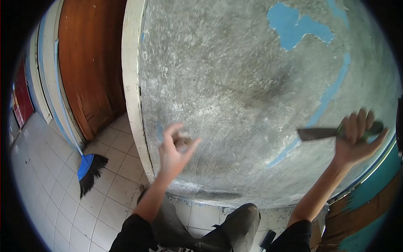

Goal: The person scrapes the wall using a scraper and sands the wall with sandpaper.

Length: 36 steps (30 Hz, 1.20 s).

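Note:
In front of me stands a grey wall [218,88], worn and scratched, with patches of blue paint [291,27] on it. My right hand [357,136] grips a scraper [317,134] by its dark and green handle. The scraper's flat metal blade points left, close to a strip of blue paint; whether it touches the wall I cannot tell. My left hand [174,149] is raised before the wall's lower left, its fingers curled. Something small and brownish shows between thumb and fingers, too blurred to name.
A blue broom [88,164] with black bristles leans at the left by a brown wooden door [90,63]. White tiles [111,180] cover the floor. A small dark object [268,239] lies near my knee. Broken wood [365,206] stands at the lower right.

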Motion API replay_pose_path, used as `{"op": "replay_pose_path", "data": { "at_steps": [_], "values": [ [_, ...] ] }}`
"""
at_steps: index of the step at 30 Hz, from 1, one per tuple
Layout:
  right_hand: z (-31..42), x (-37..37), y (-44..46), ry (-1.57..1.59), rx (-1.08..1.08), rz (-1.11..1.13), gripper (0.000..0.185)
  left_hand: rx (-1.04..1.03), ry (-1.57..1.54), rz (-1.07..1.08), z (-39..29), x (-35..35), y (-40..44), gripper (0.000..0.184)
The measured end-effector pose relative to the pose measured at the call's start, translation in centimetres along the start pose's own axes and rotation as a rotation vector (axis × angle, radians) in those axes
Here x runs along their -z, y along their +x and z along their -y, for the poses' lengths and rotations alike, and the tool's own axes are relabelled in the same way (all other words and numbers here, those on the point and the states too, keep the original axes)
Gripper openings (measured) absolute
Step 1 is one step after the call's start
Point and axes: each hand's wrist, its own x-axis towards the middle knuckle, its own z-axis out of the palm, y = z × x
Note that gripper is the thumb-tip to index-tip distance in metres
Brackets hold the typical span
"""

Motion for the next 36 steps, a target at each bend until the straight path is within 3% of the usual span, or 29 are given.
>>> {"op": "replay_pose_path", "data": {
  "at_steps": [2, 3, 4, 6, 7, 9, 10, 12, 13, 15, 17, 19, 25, 27, 31, 32, 33, 36],
  "values": [
    [2.3, -0.9, 4.4, -0.004, 0.103, -0.007, 0.039, 0.013, -0.047, -0.087, -1.1, 2.0, 4.7, 0.059],
    [3.3, 0.2, 7.1, -0.016, 0.076, 0.116, 0.039, 0.053, -0.086, -0.128, -2.5, 3.6, 7.3, 0.056],
    [4.4, 1.3, 9.9, -0.031, 0.05, 0.24, 0.043, -0.066, -0.005, -0.228, -3.5, 4.8, 9.8, 0.053],
    [5.4, 1.1, 11.7, -0.077, 0.054, 0.33, 0.042, -0.082, 0.071, -0.365, -4.0, 6.9, 13.5, 0.05],
    [4.4, -2.6, 10.9, -0.139, 0.183, 0.13, 0.041, 0.019, 0.065, -0.405, -3.7, 8.0, 14.8, 0.05],
    [3.0, -5.2, 11.9, -0.236, 0.147, 0.108, 0.044, 0.007, 0.132, -0.399, -2.7, 9.1, 15.9, 0.054],
    [2.5, -5.4, 13.8, -0.207, 0.07, 0.307, 0.049, 0.032, 0.19, -0.391, -1.7, 9.2, 16.0, 0.055],
    [1.7, -6.6, 15.6, -0.276, 0.072, 0.359, 0.053, -0.039, 0.3, -0.43, 2.3, 9.6, 16.4, 0.054],
    [0.7, -10.0, 15.2, -0.374, 0.155, 0.217, 0.052, -0.046, 0.295, -0.432, 3.4, 10.6, 16.7, 0.054],
    [-0.2, -13.5, 15.4, -0.417, 0.168, 0.214, 0.053, 0.235, 0.328, -0.172, 4.8, 12.0, 17.1, 0.05],
    [-0.9, -15.9, 15.7, -0.491, 0.168, 0.187, 0.055, 0.16, 0.329, -0.187, 4.9, 11.9, 16.8, 0.053],
    [-1.4, -16.8, 16.3, -0.56, 0.163, 0.14, 0.057, 0.241, 0.33, -0.183, 4.4, 11.5, 16.4, 0.052],
    [-1.8, -17.9, 18.3, -0.504, 0.4, 0.269, 0.055, 0.247, 0.409, -0.201, 4.4, 11.0, 16.3, 0.054],
    [-3.7, -17.8, 18.1, -0.585, 0.104, 0.266, 0.055, 0.263, 0.433, -0.192, 4.3, 11.0, 16.0, 0.055],
    [-1.6, -19.2, 17.4, -0.376, 0.229, 0.226, 0.055, 0.208, 0.392, -0.234, 4.6, 10.6, 16.0, 0.055],
    [-3.1, -18.8, 18.1, -0.665, 0.277, 0.207, 0.056, 0.189, 0.373, -0.244, 4.4, 10.6, 15.9, 0.055],
    [-4.6, -17.9, 18.9, -0.631, 0.064, 0.209, 0.057, 0.185, 0.378, -0.233, 4.0, 10.7, 15.7, 0.055],
    [-3.9, -17.3, 19.6, -0.56, 0.134, 0.319, 0.058, 0.277, 0.368, -0.194, 3.6, 10.6, 15.7, 0.056]
  ]
}}
